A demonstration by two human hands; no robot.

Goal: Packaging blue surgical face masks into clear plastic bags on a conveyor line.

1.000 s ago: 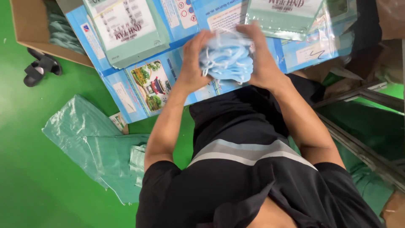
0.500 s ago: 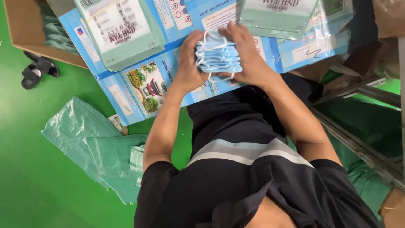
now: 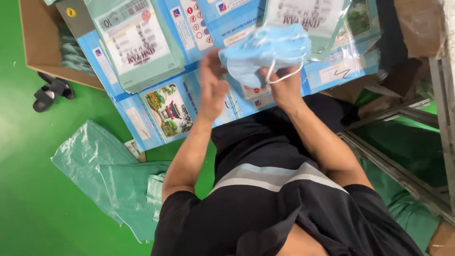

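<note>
Right hand (image 3: 284, 87) gripping blue masks (image 3: 265, 50) by loops | left hand (image 3: 213, 85) spread, fingertips at stack's edge | above blue cartons (image 3: 166, 109) | sandals (image 3: 50, 92) on green floor (image 3: 28, 199)

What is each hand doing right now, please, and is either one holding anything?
Left hand: blurred, fingers at the edge of the stack of blue face masks; grip cannot be told.
Right hand: closed on the stack from below.
</note>
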